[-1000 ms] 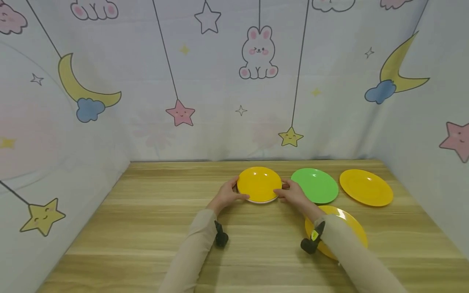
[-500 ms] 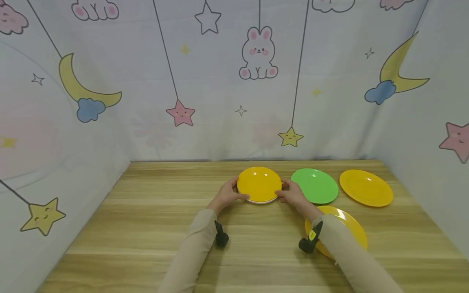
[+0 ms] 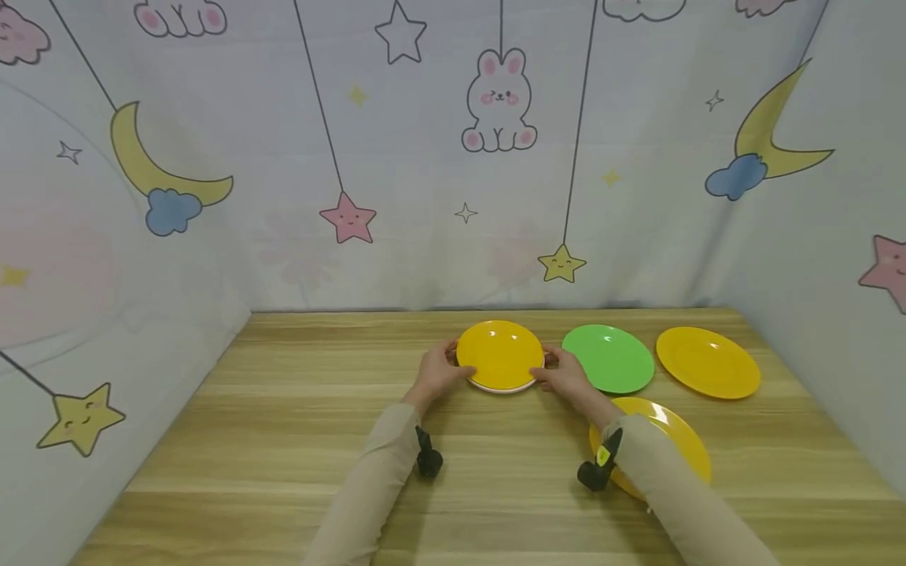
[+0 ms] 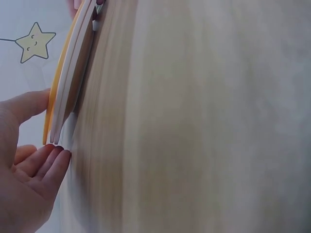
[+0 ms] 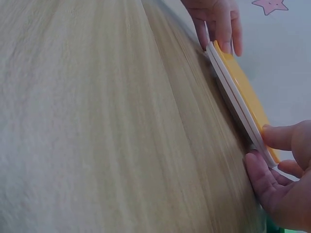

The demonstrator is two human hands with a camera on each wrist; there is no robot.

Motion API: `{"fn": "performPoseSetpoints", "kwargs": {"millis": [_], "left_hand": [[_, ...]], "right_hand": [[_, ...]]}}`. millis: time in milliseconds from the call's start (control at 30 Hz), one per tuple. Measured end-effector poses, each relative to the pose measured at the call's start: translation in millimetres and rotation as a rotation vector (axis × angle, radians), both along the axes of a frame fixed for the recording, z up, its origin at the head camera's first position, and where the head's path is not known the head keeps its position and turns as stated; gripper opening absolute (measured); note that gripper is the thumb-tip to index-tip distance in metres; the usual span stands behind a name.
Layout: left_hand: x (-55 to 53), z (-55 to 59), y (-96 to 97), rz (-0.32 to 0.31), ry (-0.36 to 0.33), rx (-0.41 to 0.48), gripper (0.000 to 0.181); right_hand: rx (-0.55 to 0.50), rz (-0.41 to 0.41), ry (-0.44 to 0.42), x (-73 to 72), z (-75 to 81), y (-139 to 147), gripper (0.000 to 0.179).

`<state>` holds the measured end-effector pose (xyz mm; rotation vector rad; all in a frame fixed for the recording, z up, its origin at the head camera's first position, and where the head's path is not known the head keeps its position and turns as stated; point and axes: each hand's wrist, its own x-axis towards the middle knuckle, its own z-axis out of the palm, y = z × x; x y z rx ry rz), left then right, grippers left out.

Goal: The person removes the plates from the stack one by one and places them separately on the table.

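A round yellow plate (image 3: 500,354) tops a small stack near the back of the table. White plate rims (image 5: 235,97) show directly under it in both wrist views. My left hand (image 3: 437,373) grips the stack's left side, thumb over the yellow plate and the other fingers at the lower rim. On the opposite side my right hand (image 3: 565,376) holds the stack in the same way, its thumb (image 5: 279,137) against the yellow plate's edge. Seen from the left wrist, the stack sits low, close over the wood.
Right of the stack lies a green plate (image 3: 609,359), then another yellow plate (image 3: 708,363) farther right. A third yellow plate (image 3: 672,436) lies nearer, partly hidden under the right forearm. A patterned curtain (image 3: 425,157) closes off the back and sides of the wooden table (image 3: 283,440).
My left thumb has moved slightly inward over the yellow plate, which has shifted a touch left on the stack. The right hand stays almost still.
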<state>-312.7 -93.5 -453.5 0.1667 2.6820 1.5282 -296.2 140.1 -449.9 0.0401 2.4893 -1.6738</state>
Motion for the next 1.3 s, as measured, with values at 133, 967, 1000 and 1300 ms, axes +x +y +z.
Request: {"fn": "performPoseSetpoints", "kwargs": {"millis": [133,967,1000,1300], "left_hand": [[1.1,1.9,2.3,0.031,-0.006,-0.007,0.071],[2.5,3.1,-0.6,0.111,-0.041,0.003,0.060],[2.1,2.3,-1.1,0.110,-0.040,0.011,0.060],[0.3,1.0,-4.3,0.107,-0.047,0.113,0.055]], "right_hand": [[0.008,-0.001,0.008,-0.3,-0.5,0.5,0.060],[0.050,-0.008,0.031,-2.0,-2.9,0.7,0.051],[0.052,-0.007,0.035,-2.1,-3.0,0.7,0.049],[0.075,-0.016,0.030,-1.6,-4.3,-0.9,0.047]]}}
